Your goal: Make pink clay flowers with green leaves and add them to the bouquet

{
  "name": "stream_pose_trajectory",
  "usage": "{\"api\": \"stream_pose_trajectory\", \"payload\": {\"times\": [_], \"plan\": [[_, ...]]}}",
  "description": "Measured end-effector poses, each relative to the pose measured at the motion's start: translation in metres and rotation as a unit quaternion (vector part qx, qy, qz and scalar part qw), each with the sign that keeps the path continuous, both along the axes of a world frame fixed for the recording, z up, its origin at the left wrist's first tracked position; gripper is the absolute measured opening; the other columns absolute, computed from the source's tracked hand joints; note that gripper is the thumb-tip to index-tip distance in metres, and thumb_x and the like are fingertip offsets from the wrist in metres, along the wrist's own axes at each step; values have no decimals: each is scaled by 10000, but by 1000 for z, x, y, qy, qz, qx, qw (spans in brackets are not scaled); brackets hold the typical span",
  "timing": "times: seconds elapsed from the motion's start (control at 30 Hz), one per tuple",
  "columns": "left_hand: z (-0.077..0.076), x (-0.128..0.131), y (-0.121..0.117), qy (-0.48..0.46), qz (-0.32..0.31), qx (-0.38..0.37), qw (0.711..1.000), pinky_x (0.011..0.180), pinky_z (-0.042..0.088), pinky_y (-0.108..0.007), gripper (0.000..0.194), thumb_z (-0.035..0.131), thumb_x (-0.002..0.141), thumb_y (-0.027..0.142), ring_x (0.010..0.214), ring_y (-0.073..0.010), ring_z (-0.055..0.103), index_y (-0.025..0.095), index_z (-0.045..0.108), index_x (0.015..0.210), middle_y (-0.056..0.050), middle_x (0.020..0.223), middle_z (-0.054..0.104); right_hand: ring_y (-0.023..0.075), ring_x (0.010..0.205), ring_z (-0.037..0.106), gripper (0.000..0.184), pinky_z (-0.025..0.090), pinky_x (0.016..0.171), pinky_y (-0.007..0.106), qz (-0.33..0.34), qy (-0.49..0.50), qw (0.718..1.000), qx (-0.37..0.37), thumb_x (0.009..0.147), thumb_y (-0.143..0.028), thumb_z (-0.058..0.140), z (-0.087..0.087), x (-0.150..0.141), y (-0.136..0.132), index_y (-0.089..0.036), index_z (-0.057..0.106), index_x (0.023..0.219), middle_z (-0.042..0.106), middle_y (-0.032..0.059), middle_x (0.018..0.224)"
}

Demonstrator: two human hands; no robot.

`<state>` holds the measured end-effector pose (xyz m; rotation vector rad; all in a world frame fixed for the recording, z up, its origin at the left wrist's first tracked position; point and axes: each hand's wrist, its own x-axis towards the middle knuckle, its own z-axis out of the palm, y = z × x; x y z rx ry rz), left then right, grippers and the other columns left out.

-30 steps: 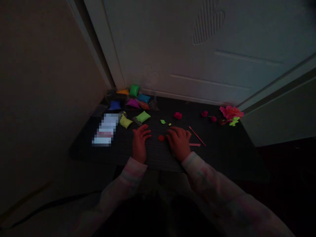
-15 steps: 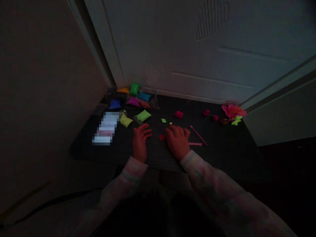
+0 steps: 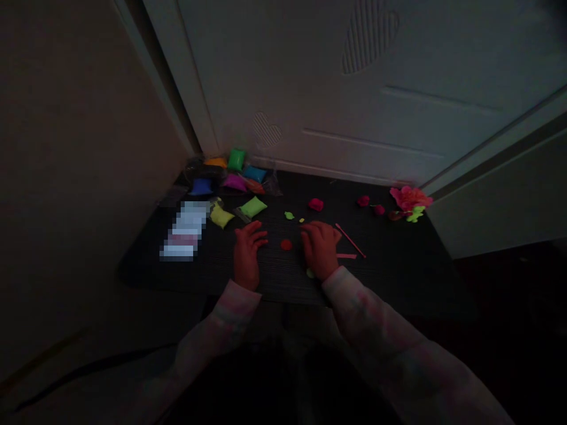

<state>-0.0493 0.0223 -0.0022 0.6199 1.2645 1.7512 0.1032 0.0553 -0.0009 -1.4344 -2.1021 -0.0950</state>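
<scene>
My left hand [image 3: 248, 254] rests on its edge on the dark table, open, fingers apart and holding nothing. A flat red disc [image 3: 286, 244] lies between my hands, touching neither. Palm down, my right hand [image 3: 319, 248] is on the table right of the disc, fingers extended; whatever lies beneath its palm is hidden. A pale round piece [image 3: 310, 273] shows by its wrist. A pink flat strip [image 3: 347, 256] sticks out from under its right side. Beyond it lies a thin pink stick tool [image 3: 351, 241]. A small green leaf-shaped piece [image 3: 289, 215] and a yellow bit [image 3: 302, 220] lie ahead.
Bagged clay packs, including a green pack [image 3: 236, 160], a yellow pack [image 3: 221, 216] and a lime pack [image 3: 253, 206], lie at left. A blurred sheet [image 3: 185, 231] is nearby. Red lumps [image 3: 316, 204] and a pink flower [image 3: 411, 198] sit toward the back. A white door [image 3: 328, 106] stands behind.
My right hand has shifted away from the red disc, and the pale round piece by its wrist now shows. My left hand keeps its pose. The camera view has turned slightly right.
</scene>
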Motion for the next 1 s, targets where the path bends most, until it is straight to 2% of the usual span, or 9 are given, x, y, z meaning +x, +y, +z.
{"api": "stream_pose_trajectory", "payload": {"times": [0.1, 0.2, 0.3, 0.4, 0.47, 0.6, 0.67, 0.8, 1.0], "plan": [[-3, -1, 1, 55, -3, 3, 998, 648, 473, -293, 531, 255, 819, 592, 780, -163, 602, 193, 586, 936, -99, 1018, 618, 217, 955, 486, 281, 326, 790, 364, -36, 52, 998, 0, 895, -256, 315, 5, 11, 3, -174, 568, 985, 571, 98, 968], [-2, 0, -2, 148, -23, 7, 989, 664, 454, -302, 411, 342, 836, 504, 762, -161, 576, 203, 599, 946, -76, 941, 623, 212, 929, 504, 254, 348, 798, 365, -16, 67, 998, -17, 886, -263, 347, 10, 26, -6, -177, 580, 936, 584, 87, 927], [5, 5, -15, 267, -104, 36, 957, 738, 416, -333, 229, 497, 800, 372, 777, -173, 546, 222, 657, 867, -52, 846, 635, 178, 856, 533, 239, 392, 750, 314, 53, 47, 996, -52, 874, -224, 378, 11, 45, -32, -169, 599, 948, 602, 69, 882], [12, 13, -35, 363, -220, 76, 902, 736, 384, -356, 150, 609, 715, 282, 732, -182, 523, 251, 697, 833, -31, 720, 628, 156, 740, 529, 277, 398, 657, 283, 124, 4, 988, -90, 849, -188, 413, 6, 60, -63, -187, 595, 1059, 593, 37, 790], [13, 19, -45, 462, -275, 98, 837, 712, 367, -374, 204, 573, 739, 252, 708, -191, 494, 246, 691, 906, -37, 676, 600, 159, 689, 503, 318, 374, 635, 296, 146, -25, 983, -106, 835, -183, 431, 2, 65, -78, -201, 582, 1114, 575, 29, 742], [10, 26, -52, 700, -299, 123, 637, 686, 344, -386, 323, 444, 827, 306, 731, -208, 462, 215, 614, 1087, -62, 730, 576, 174, 687, 462, 357, 326, 649, 330, 146, -96, 979, -109, 821, -191, 441, 0, 64, -88, -177, 568, 1155, 557, 43, 735], [9, 27, -50, 735, -299, 119, 596, 694, 336, -387, 359, 427, 836, 368, 740, -209, 456, 214, 593, 1115, -63, 758, 570, 177, 695, 454, 355, 314, 657, 335, 141, -103, 979, -102, 813, -195, 446, 1, 63, -86, -162, 580, 1140, 557, 46, 735], [9, 27, -49, 762, -302, 117, 561, 700, 323, -382, 385, 412, 841, 414, 743, -207, 444, 229, 572, 1138, -55, 764, 561, 177, 687, 439, 366, 301, 658, 338, 140, -88, 982, -97, 802, -184, 433, 1, 66, -84, -150, 582, 1135, 549, 46, 728], [10, 25, -49, 765, -293, 140, 557, 698, 335, -367, 319, 431, 845, 373, 742, -201, 439, 232, 612, 1066, -42, 750, 561, 170, 689, 445, 368, 300, 676, 332, 122, -42, 987, -98, 794, -167, 429, -1, 70, -84, -146, 584, 1127, 536, 37, 714]]}}
